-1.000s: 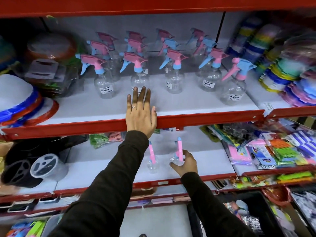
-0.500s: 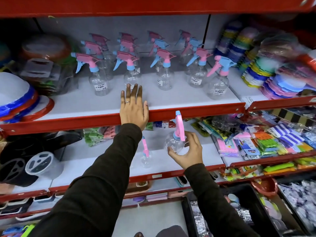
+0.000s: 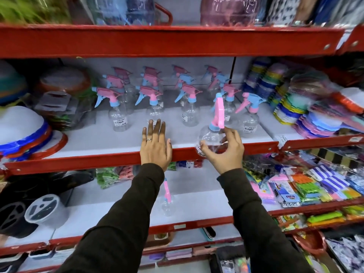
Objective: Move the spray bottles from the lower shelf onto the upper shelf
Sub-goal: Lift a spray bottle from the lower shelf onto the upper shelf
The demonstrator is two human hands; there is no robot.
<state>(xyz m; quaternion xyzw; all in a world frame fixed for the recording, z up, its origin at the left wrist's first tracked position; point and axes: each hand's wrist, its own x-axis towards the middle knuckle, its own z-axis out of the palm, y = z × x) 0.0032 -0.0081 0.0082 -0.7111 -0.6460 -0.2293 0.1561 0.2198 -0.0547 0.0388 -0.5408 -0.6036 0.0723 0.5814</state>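
Note:
My right hand (image 3: 224, 149) grips a clear spray bottle (image 3: 213, 131) with a pink and blue trigger head, held at the red front lip of the upper shelf (image 3: 98, 160). My left hand (image 3: 155, 143) lies flat, fingers apart, on that shelf's front edge. Several clear spray bottles (image 3: 189, 107) with pink and blue heads stand in rows at the back of the upper shelf. One spray bottle (image 3: 167, 198) stands alone on the lower shelf (image 3: 201, 203), partly hidden by my left sleeve.
Stacked plastic plates (image 3: 307, 115) crowd the upper shelf's right end, and bowls and lids (image 3: 23, 131) its left end. Packets of small goods (image 3: 295, 190) fill the lower shelf's right side. Black items and a round container (image 3: 43, 209) sit at its left.
My right hand has lifted the spray bottle from the lower shelf up to the upper shelf's front edge. The left hand stayed on the shelf edge. The camera tilted upward.

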